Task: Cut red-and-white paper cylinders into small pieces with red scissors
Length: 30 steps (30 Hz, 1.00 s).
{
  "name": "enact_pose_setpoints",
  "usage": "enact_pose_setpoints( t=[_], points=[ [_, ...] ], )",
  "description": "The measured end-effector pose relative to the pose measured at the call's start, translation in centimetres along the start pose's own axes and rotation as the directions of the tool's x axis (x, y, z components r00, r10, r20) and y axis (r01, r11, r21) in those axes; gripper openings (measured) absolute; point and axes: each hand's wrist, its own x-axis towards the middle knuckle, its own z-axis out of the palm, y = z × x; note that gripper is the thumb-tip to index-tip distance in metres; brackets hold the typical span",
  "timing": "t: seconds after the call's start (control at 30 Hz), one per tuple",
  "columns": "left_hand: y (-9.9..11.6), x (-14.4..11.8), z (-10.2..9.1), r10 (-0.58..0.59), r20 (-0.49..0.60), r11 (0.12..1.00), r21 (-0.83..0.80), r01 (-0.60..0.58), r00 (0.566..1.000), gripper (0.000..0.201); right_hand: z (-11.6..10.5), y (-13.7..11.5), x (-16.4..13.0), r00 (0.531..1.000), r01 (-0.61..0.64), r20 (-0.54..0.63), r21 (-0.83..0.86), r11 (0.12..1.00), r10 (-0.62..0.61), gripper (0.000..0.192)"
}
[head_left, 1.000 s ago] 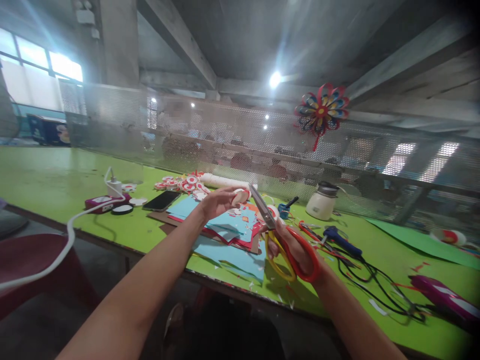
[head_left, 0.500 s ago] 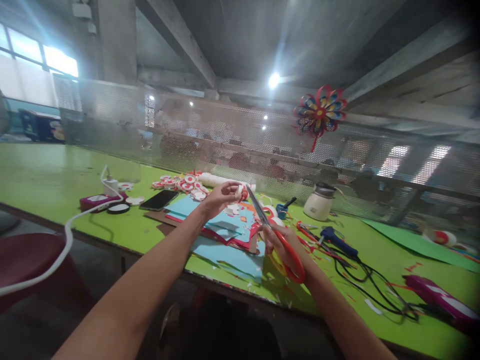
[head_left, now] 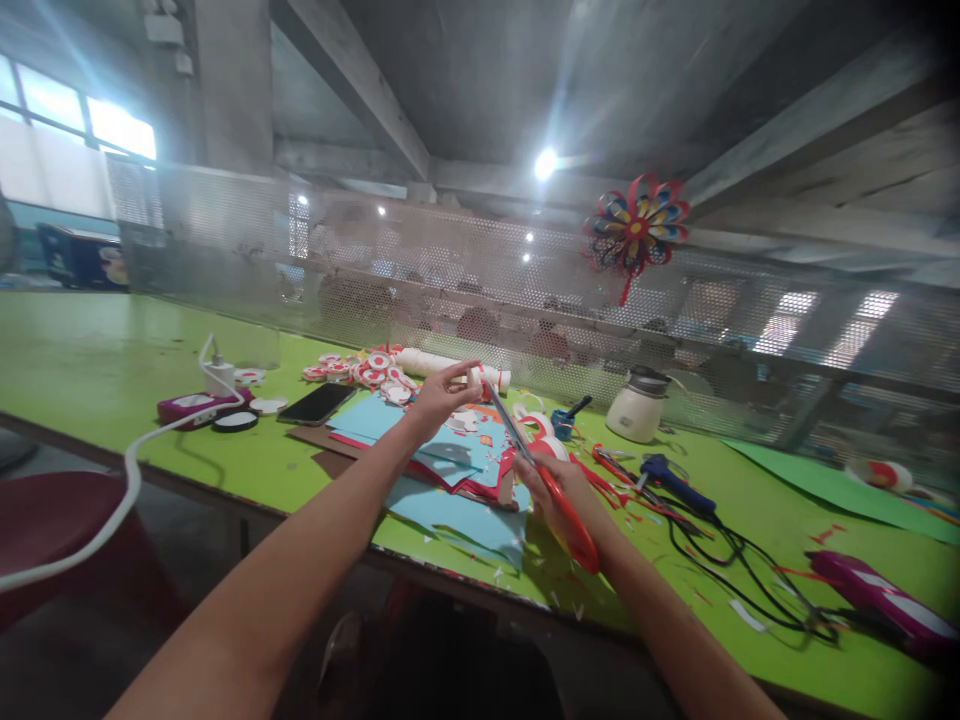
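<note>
Long lime-green worktop [head_left: 112, 350] runs from the left edge to the lower right of the frame. Perforated metal mesh screen [head_left: 450, 260] stands along its far side, across the middle of the frame. Red, blue and yellow paper pinwheel flower [head_left: 636, 228] hangs on the screen, upper right of centre.

Stack of light-blue and red paper sheets [head_left: 450, 490] lies at frame centre, near the front edge of the worktop, with small offcuts scattered on it. White charging cable [head_left: 127, 470] loops off the worktop at lower left. Cream-coloured squat pot with a dark lid [head_left: 639, 405] stands right of centre, near the screen. Blue glue gun with a black cord [head_left: 675, 480] lies just right of the hands. Black smartphone [head_left: 318, 403] lies flat, left of the paper stack.

Right hand [head_left: 559, 485], centre frame: grip clenched through the handles of the red-handled scissors [head_left: 551, 480]; blades point up-left and look nearly together.

Left hand [head_left: 442, 392], just above centre: thumb and fingertips pinch a small white paper piece [head_left: 474, 378], held above the paper stack. Blade tips meet this piece; exact contact too small to resolve.
</note>
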Motion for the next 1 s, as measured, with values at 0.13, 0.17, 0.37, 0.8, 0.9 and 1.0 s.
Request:
enact_pose_setpoints(
  t=[0.13,0.17,0.37,0.8,0.9,1.0],
  points=[
    [0.2,-0.2,0.4,0.017,0.009,1.0,0.004,-0.017,1.0,0.055,0.6,0.5,0.1,0.999,0.024,-0.029,-0.093,0.995,-0.027,0.031],
    [0.2,-0.2,0.5,0.021,0.002,1.0,0.005,-0.021,1.0,0.055,0.7,0.6,0.1,0.999,0.016,-0.036,-0.111,0.994,-0.021,0.031],
    [-0.1,-0.1,0.6,0.014,-0.029,1.0,-0.011,-0.014,0.999,0.057,0.9,1.1,0.2,0.998,-0.035,-0.065,-0.227,0.973,0.021,0.039],
    [-0.5,0.0,0.5,0.119,-0.026,0.979,0.169,-0.113,0.993,0.055,1.1,0.2,-0.4,0.996,-0.03,-0.094,-0.405,0.914,-0.009,0.03],
    [-0.6,0.1,0.5,0.144,-0.023,0.971,0.194,-0.137,0.989,0.053,1.0,0.0,-0.5,0.994,-0.043,-0.109,-0.425,0.904,-0.005,0.03],
    [-0.7,0.2,0.4,0.177,-0.035,0.954,0.252,-0.163,0.984,0.052,0.9,-0.1,-0.5,0.995,-0.044,-0.099,-0.431,0.901,0.001,0.032]
  ],
)
